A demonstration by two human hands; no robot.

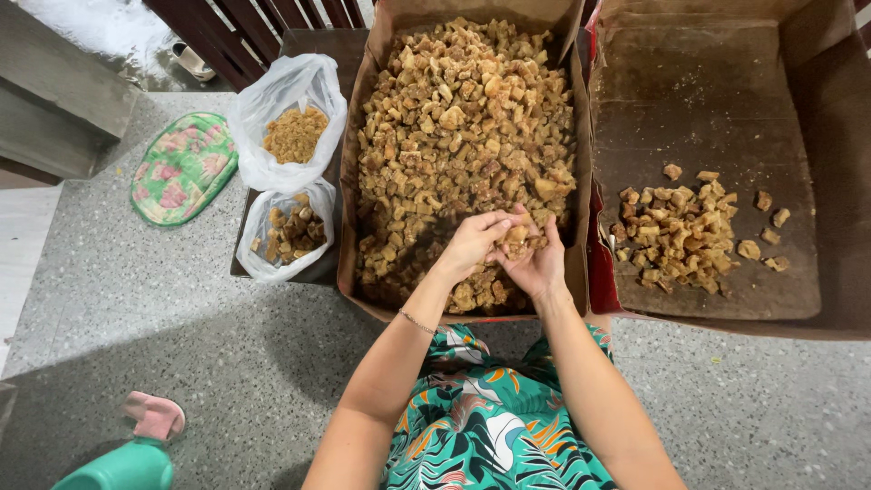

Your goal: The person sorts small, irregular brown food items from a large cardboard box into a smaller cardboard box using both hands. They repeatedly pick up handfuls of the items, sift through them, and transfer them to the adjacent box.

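Head view: both hands (508,245) cupping brown chunks (517,238) over full box (349,181).

Both hands, left hand (472,243) and right hand (537,263), cup brown chunks (517,238) over a full cardboard box (349,181), beside a sparsely filled second box (817,181).

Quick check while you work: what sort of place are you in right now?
Probably a home porch or patio floor, used for sorting food. Signs: speckled terrazzo floor, cardboard box of golden fried chunks, floral cushion, plastic bags of crumbs.
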